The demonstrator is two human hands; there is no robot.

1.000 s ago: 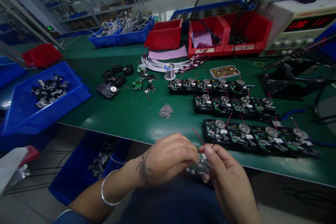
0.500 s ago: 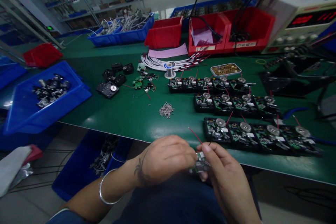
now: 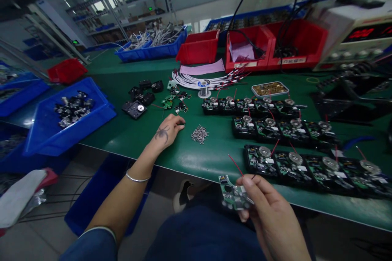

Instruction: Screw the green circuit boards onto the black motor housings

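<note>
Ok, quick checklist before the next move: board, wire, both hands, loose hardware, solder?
1. Circuit board gripped: ok, held at one side by the right hand.
2. Board over the green workbench: not ok, it shows in front of the near edge.
3. Red wire joint sound: cannot tell, its lower end is at the thumb.
4. Left hand empty: cannot tell, undersides of the fingers are hidden.
5. Screw-like metal parts gathered: ok, piled just right of the left fingertips.
6. Solder spool upright: ok.
</note>
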